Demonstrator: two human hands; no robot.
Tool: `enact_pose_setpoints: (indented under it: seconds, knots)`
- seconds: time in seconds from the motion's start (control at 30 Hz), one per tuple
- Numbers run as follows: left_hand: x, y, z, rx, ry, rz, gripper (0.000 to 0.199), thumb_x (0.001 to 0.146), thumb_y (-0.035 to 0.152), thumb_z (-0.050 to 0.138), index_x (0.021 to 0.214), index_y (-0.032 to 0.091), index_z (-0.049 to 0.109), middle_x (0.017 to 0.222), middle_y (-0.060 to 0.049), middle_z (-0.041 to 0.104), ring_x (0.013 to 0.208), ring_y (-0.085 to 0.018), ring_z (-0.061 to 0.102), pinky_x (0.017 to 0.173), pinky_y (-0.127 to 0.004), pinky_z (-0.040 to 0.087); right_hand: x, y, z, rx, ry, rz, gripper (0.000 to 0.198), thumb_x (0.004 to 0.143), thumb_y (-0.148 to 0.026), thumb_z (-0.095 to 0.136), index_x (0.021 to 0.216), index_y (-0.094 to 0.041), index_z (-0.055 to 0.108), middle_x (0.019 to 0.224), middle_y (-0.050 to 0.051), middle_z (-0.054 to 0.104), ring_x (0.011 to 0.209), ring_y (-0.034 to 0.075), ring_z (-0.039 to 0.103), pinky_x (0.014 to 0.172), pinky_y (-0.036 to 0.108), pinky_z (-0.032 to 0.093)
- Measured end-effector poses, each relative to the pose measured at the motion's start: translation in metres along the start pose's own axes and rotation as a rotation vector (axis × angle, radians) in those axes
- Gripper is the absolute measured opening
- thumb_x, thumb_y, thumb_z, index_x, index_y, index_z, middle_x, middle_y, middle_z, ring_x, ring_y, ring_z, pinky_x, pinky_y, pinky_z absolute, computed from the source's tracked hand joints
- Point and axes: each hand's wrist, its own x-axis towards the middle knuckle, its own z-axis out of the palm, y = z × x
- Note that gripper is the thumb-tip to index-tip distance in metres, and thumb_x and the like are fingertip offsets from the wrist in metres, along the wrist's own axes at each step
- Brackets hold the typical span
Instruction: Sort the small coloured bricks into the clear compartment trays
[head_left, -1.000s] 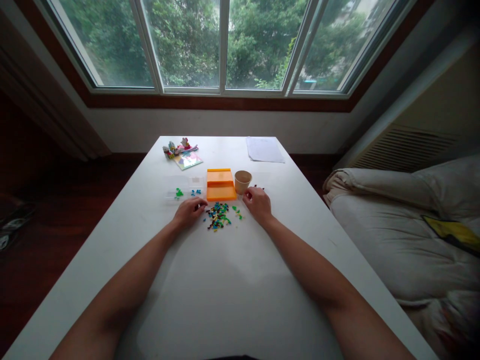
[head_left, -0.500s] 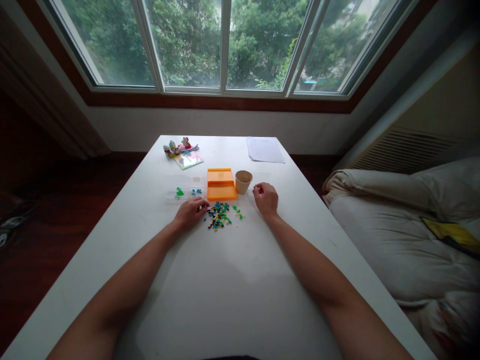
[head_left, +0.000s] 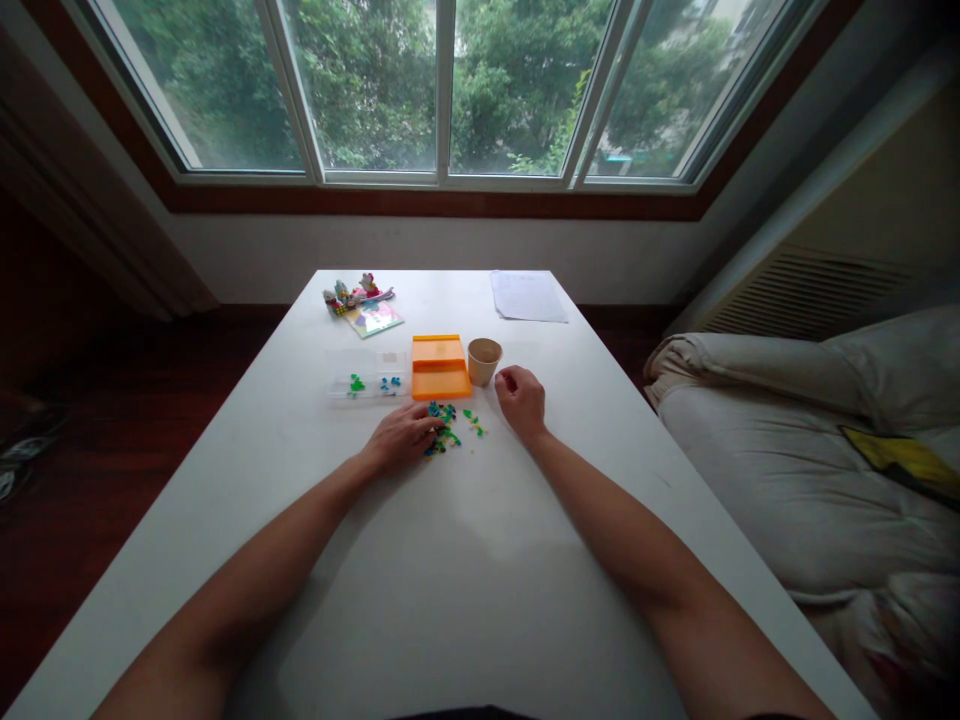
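Across the lower frame I see a white table (head_left: 465, 560); near centre, the left hand (head_left: 405, 437) and right hand (head_left: 520, 400), fingers bent, whether gripping anything I can't tell. Mid-frame sit an orange case (head_left: 441, 381), a paper cup (head_left: 484, 368) and, at the left fingertips, small coloured pieces (head_left: 448, 438).

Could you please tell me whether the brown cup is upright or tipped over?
Upright: the brown cup stands on the white table, its round mouth facing up.

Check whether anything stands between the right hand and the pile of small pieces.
A few loose green and yellow pieces lie between the right hand and the pile; the left hand covers its left side.
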Motion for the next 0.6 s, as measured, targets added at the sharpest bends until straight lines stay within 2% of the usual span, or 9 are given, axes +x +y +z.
enact_pose_setpoints:
  seconds: [0.2, 0.37, 0.6]
  knots:
    - [-0.002, -0.01, 0.003, 0.013, 0.048, -0.064, 0.028, 0.092, 0.018, 0.052, 0.109, 0.026, 0.074, 0.096, -0.006, 0.063, 0.093, -0.02, 0.059, 0.084, -0.032, 0.05, -0.001, -0.001, 0.0, 0.039, -0.032, -0.018, 0.014, 0.09, -0.027, 0.054, 0.079, -0.021, 0.061, 0.072, 0.001, 0.057, 0.069, 0.018, 0.05, 0.068, 0.031, 0.039]
    - [-0.005, -0.018, 0.005, 0.007, 0.101, -0.168, 0.025, 0.089, 0.018, 0.056, 0.104, 0.028, 0.074, 0.098, -0.005, 0.064, 0.097, -0.021, 0.06, 0.087, -0.033, 0.049, -0.002, -0.004, 0.0, 0.082, -0.067, -0.047, 0.013, 0.089, -0.026, 0.054, 0.079, -0.021, 0.061, 0.074, 0.002, 0.059, 0.071, 0.018, 0.05, 0.069, 0.031, 0.041]
    - [-0.006, -0.02, 0.004, -0.074, 0.12, -0.219, 0.021, 0.089, 0.021, 0.057, 0.099, 0.028, 0.073, 0.099, -0.004, 0.065, 0.096, -0.021, 0.061, 0.084, -0.033, 0.049, -0.002, -0.007, -0.002, 0.076, -0.1, -0.041, 0.013, 0.089, -0.026, 0.053, 0.08, -0.022, 0.06, 0.076, 0.003, 0.06, 0.074, 0.019, 0.052, 0.071, 0.031, 0.043]
